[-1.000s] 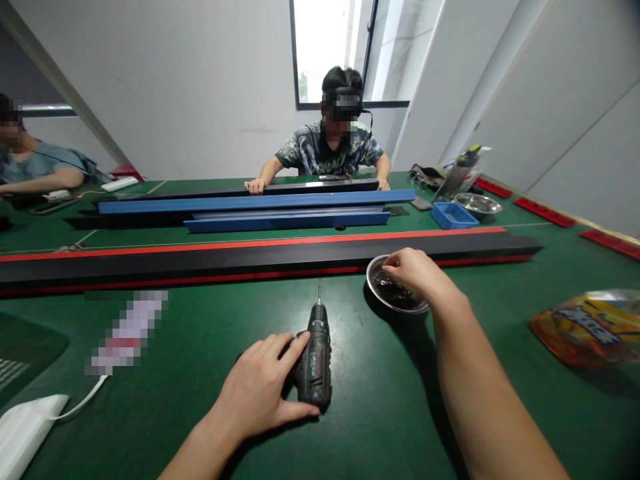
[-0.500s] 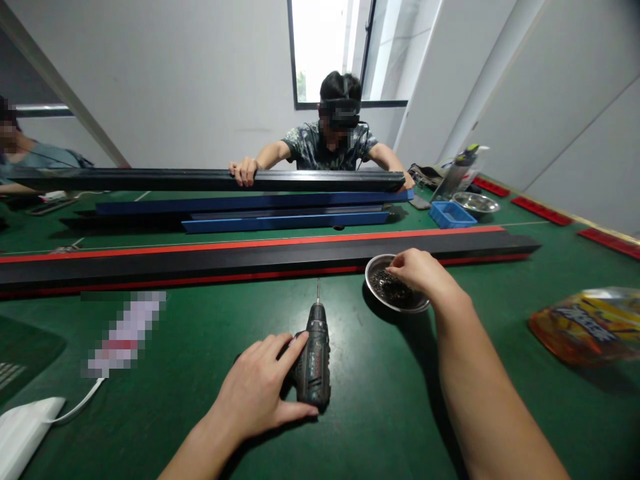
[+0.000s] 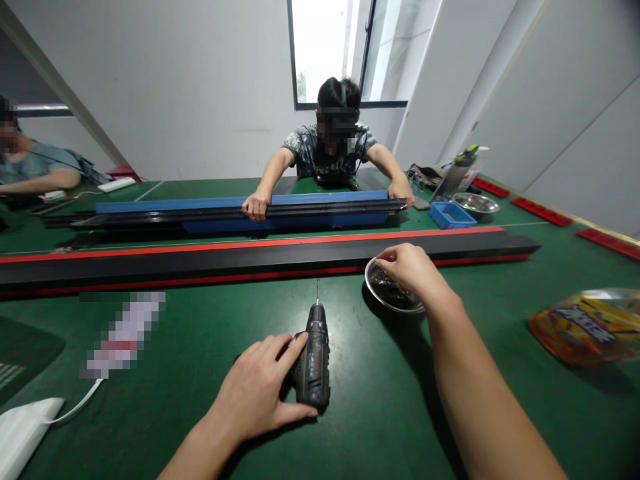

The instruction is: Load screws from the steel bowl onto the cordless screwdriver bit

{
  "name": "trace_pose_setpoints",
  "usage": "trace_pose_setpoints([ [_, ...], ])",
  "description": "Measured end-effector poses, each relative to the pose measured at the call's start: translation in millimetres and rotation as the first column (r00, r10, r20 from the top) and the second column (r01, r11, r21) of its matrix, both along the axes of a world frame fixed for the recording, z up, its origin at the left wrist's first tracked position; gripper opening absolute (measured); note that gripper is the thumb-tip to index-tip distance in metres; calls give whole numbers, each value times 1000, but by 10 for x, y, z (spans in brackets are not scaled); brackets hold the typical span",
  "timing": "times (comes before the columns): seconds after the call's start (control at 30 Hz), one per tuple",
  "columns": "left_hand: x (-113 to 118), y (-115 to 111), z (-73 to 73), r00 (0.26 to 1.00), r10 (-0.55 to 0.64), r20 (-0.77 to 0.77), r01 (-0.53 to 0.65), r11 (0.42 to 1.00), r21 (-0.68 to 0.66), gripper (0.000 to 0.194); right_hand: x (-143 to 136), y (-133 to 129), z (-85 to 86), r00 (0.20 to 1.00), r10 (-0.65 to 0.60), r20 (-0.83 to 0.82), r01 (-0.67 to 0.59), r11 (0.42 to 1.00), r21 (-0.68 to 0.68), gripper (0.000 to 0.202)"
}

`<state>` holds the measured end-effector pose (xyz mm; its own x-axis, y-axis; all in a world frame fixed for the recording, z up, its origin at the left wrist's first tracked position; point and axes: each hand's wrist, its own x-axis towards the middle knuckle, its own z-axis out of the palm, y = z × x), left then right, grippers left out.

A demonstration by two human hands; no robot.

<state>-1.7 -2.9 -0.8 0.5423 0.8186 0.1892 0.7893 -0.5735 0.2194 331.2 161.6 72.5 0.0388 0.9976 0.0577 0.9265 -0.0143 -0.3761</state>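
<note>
My left hand (image 3: 263, 377) is wrapped around a dark cordless drill (image 3: 315, 367), which lies on its side on the green table. The drill's thin bit (image 3: 319, 291) points away from me, toward a long black bar with red edges (image 3: 280, 257). My right hand (image 3: 410, 267) hangs over a round metal bowl (image 3: 369, 283) holding many small dark screws (image 3: 387, 287). Its fingers are pinched together near the bowl's far left rim, and whatever they hold is too small to make out.
Across the table a person (image 3: 333, 143) grips dark strips (image 3: 210, 212) over blue bars (image 3: 320, 198). At right are a blue tray (image 3: 453, 215), another metal bowl (image 3: 477, 203) and an orange liquid pouch (image 3: 590, 327). A white power strip (image 3: 30, 427) with a cord lies left.
My right hand has risen slightly and shifted left over the bowl. The left hand and drill stay put. The person opposite has lowered the dark strips onto the blue bars.
</note>
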Motion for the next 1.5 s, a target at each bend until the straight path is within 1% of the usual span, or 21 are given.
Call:
trace_pose_setpoints([
  [0.13, -6, -8, 8, 1000, 1, -5, -1, 1000, -10, 106, -383, -30, -44, 977, 156, -143, -148, 987, 67, 20],
  [0.23, -12, -12, 12, 1000, -4, -7, 4, 1000, -18, 106, -698, -67, -180, 935, 262, -239, -247, 965, 94, 20],
  [0.33, -14, -17, 10, 1000, -21, 0, 21, 1000, -18, 106, -922, -74, -425, 902, 291, -320, -274, 957, 98, 21],
  [0.4, -12, -19, 4, 1000, -27, 7, 27, 1000, -12, 106, -995, -56, -630, 904, 254, -344, -233, 967, 103, 21],
  [0.5, -4, -21, -7, 1000, -30, 5, 30, 1000, -8, 107, -1011, -11, -915, 897, 233, -375, -195, 971, 137, 20],
  [0.6, 4, -26, -12, 1000, -29, 0, 29, 1000, -10, 108, -970, 30, -1082, 851, 266, -452, -215, 963, 162, 20],
  [0.67, 6, -30, -12, 1000, -26, -1, 26, 1000, -9, 109, -937, 52, -1122, 823, 291, -487, -237, 956, 171, 20],
  [0.8, 5, -33, -9, 1000, -21, -5, 21, 1000, -17, 110, -885, 86, -1123, 787, 318, -528, -275, 948, 161, 23],
  [0.97, 2, -36, -7, 1000, -22, -7, 21, 999, -34, 109, -846, 108, -1135, 764, 337, -550, -320, 938, 131, 27],
  [1.27, 14, -36, 11, 1000, -21, -3, 21, 999, -49, 109, -848, 125, -1205, 746, 366, -556, -328, 929, 171, 32],
  [1.4, 24, -29, 27, 1000, -21, 4, 21, 999, -47, 108, -851, 131, -1225, 738, 335, -586, -310, 939, 148, 43],
  [1.5, 28, -29, 30, 1000, -20, -4, 20, 999, -50, 109, -853, 124, -1214, 745, 295, -599, -271, 953, 132, 47],
])
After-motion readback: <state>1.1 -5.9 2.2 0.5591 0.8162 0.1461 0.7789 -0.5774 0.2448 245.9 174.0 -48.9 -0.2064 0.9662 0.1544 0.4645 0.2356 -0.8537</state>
